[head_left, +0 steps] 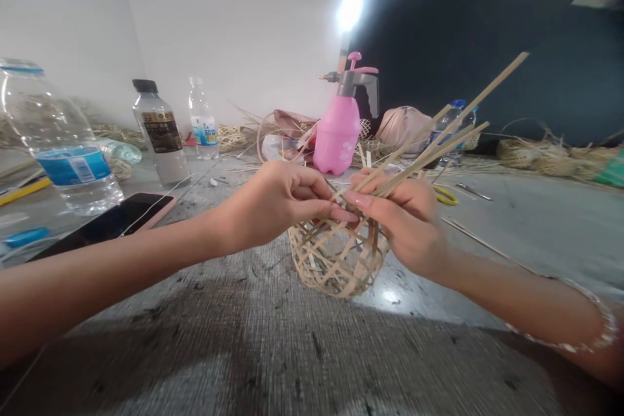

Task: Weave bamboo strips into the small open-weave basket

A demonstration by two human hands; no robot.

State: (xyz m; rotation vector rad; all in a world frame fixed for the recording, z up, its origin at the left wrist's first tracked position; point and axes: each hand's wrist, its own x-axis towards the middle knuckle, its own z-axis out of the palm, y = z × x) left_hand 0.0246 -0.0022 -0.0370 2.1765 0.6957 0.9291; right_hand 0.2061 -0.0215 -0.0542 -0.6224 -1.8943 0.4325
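A small openwork basket (336, 260) woven from pale bamboo strips is held just over the table, its rounded side facing me. My left hand (287, 201) pinches the basket's rim from the left, thumb and fingers closed on it. On the rim's right side, my right hand (404, 214) is closed around several loose bamboo strips (439, 143) that stick out up and to the right. Both thumbs are close together at the rim. The strip ends between the fingers are partly hidden.
Behind the basket stands a pink spray bottle (336, 133). Left are a large water bottle (68, 143), a black-capped bottle (160, 136) and a phone (102, 224). Yellow-handled scissors (446, 196) lie at right. Woven pieces (526, 155) line the wall under a bright lamp (350, 10).
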